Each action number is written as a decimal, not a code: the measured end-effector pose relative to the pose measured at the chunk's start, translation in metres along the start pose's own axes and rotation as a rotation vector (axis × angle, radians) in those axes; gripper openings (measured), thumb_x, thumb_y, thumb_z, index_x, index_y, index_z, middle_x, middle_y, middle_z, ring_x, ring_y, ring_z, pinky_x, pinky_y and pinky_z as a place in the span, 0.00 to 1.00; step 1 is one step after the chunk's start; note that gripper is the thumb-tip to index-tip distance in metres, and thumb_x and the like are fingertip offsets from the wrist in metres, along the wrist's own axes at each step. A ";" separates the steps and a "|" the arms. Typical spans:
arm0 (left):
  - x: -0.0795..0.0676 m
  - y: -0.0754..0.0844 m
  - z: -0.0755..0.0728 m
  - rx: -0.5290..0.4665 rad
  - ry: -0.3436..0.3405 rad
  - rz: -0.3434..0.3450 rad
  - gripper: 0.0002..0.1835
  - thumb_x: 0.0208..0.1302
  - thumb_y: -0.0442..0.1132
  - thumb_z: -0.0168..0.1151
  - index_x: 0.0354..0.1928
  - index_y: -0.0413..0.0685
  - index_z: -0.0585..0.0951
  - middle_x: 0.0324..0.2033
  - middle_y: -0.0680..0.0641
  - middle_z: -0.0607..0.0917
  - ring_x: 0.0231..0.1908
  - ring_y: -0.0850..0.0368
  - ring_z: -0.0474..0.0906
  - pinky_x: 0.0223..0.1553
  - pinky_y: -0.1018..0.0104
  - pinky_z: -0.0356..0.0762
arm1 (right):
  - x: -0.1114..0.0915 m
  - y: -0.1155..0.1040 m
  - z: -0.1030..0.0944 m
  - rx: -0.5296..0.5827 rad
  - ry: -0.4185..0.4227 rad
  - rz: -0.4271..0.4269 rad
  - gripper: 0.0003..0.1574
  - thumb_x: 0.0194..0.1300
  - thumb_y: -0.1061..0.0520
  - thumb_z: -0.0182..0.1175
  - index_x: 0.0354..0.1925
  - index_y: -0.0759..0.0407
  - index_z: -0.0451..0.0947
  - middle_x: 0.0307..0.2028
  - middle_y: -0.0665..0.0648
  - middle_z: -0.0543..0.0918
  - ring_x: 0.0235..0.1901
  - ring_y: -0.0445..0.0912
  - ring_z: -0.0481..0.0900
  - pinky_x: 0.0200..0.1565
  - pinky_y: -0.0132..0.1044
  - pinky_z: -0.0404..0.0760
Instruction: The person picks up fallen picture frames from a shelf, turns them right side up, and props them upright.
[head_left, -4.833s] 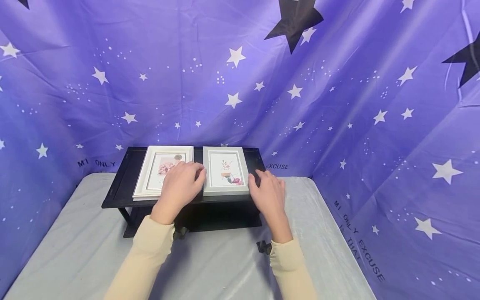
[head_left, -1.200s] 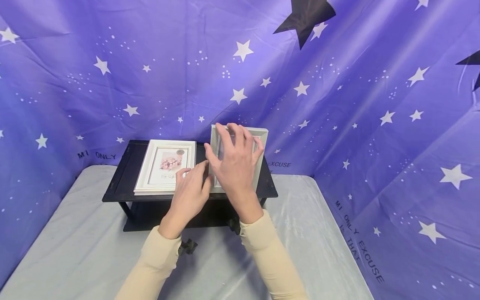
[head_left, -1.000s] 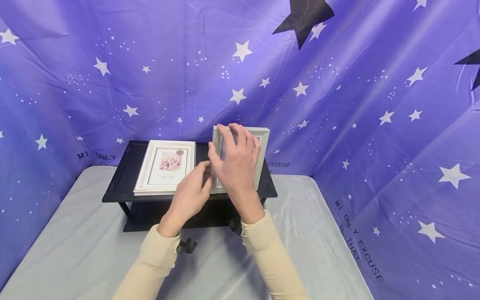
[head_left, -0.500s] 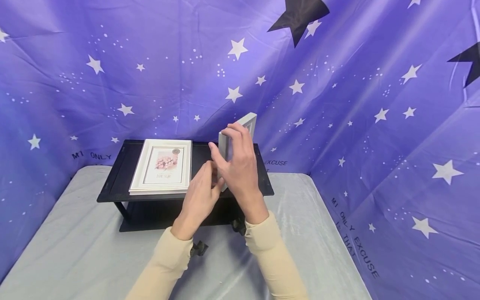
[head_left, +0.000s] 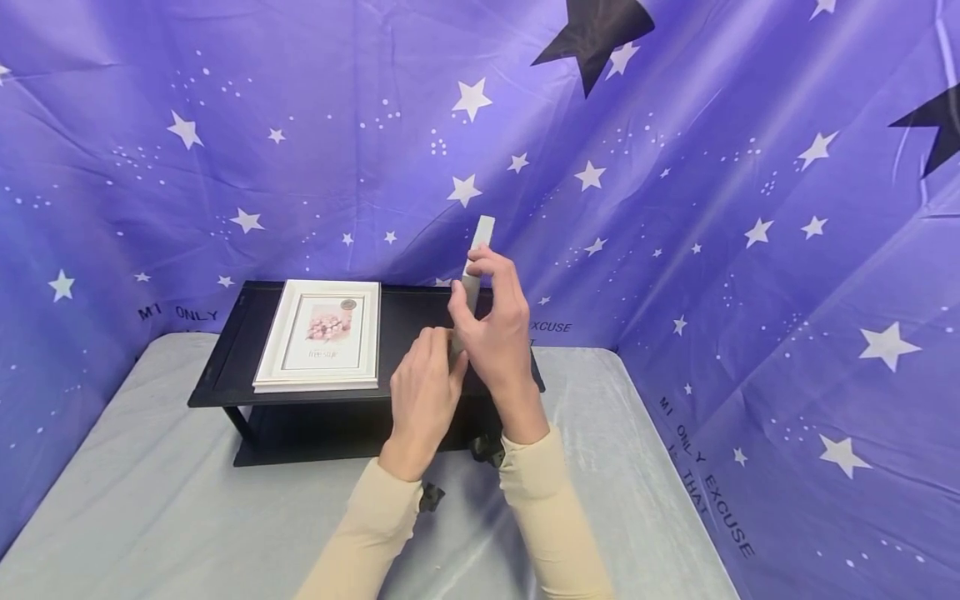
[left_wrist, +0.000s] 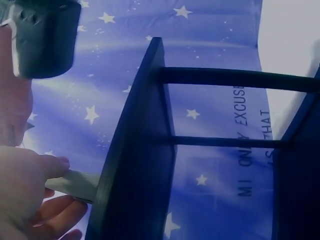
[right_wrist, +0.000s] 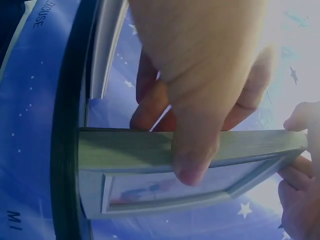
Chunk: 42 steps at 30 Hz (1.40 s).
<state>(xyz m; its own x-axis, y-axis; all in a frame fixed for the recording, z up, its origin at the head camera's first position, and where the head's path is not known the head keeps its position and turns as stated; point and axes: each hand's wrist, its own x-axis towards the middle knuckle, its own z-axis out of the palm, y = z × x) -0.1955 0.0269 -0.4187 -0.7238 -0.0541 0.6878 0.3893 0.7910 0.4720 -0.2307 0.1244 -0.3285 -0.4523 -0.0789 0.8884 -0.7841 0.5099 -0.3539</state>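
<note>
A pale grey-white picture frame (head_left: 483,232) stands upright on the black two-tier shelf (head_left: 420,321), turned nearly edge-on in the head view. My left hand (head_left: 423,385) pinches its lower near edge; in the right wrist view that thumb lies across the picture frame (right_wrist: 125,150). Higher up, my right hand (head_left: 497,329) grips the same edge between thumb and fingers. The frame's foot meets the shelf top in the right wrist view. To the left, a white picture frame (head_left: 322,333) with a pink flower print lies flat, touched by neither hand.
A grey cloth (head_left: 180,467) covers the surface under the shelf. Purple star-printed curtains (head_left: 315,192) hang close behind and at the sides. The shelf's lower tier (head_left: 315,433) lies beneath the hands. A dark device (left_wrist: 45,37) sits on the right wrist.
The grey-white picture frame lay flat at first, then was raised upright. Since then it has been turned from facing front to edge-on, with both hands shifting right. The white one stayed put.
</note>
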 end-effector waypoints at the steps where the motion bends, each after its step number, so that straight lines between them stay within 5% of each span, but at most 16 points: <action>1: 0.000 0.002 0.003 0.011 0.012 0.005 0.16 0.68 0.39 0.76 0.51 0.45 0.79 0.39 0.46 0.82 0.35 0.47 0.84 0.34 0.53 0.84 | 0.000 0.001 -0.001 0.010 0.005 0.003 0.12 0.72 0.65 0.64 0.52 0.68 0.76 0.60 0.64 0.84 0.71 0.53 0.79 0.74 0.44 0.75; 9: 0.006 0.014 0.018 0.088 0.058 0.026 0.16 0.65 0.39 0.78 0.47 0.46 0.79 0.36 0.47 0.82 0.35 0.48 0.87 0.47 0.53 0.82 | 0.000 0.014 -0.006 0.067 0.032 0.034 0.12 0.70 0.69 0.61 0.51 0.67 0.78 0.61 0.63 0.85 0.73 0.53 0.78 0.73 0.47 0.76; 15: 0.010 0.019 0.021 0.081 0.051 0.044 0.13 0.68 0.40 0.75 0.47 0.46 0.80 0.35 0.48 0.84 0.35 0.49 0.88 0.46 0.54 0.79 | 0.000 0.018 -0.008 0.101 0.033 0.052 0.10 0.72 0.69 0.60 0.51 0.67 0.78 0.61 0.63 0.84 0.73 0.51 0.78 0.72 0.47 0.78; 32: 0.017 -0.002 -0.007 0.057 -0.181 0.064 0.24 0.71 0.45 0.74 0.65 0.48 0.79 0.49 0.46 0.89 0.48 0.47 0.87 0.56 0.48 0.79 | -0.003 0.020 -0.002 0.117 0.051 0.041 0.10 0.75 0.66 0.59 0.52 0.68 0.78 0.62 0.64 0.84 0.72 0.59 0.78 0.72 0.47 0.77; 42: 0.019 -0.013 -0.007 0.103 -0.190 0.056 0.22 0.74 0.47 0.71 0.64 0.48 0.81 0.50 0.45 0.89 0.49 0.45 0.87 0.53 0.49 0.80 | -0.003 0.019 -0.002 0.119 0.051 0.046 0.10 0.75 0.66 0.58 0.52 0.67 0.77 0.62 0.64 0.84 0.73 0.59 0.78 0.72 0.47 0.77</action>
<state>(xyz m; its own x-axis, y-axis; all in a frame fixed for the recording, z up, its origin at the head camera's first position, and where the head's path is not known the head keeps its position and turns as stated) -0.2102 0.0114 -0.4077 -0.8007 0.0993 0.5908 0.3787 0.8480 0.3707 -0.2434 0.1357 -0.3376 -0.4693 -0.0130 0.8829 -0.8091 0.4069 -0.4241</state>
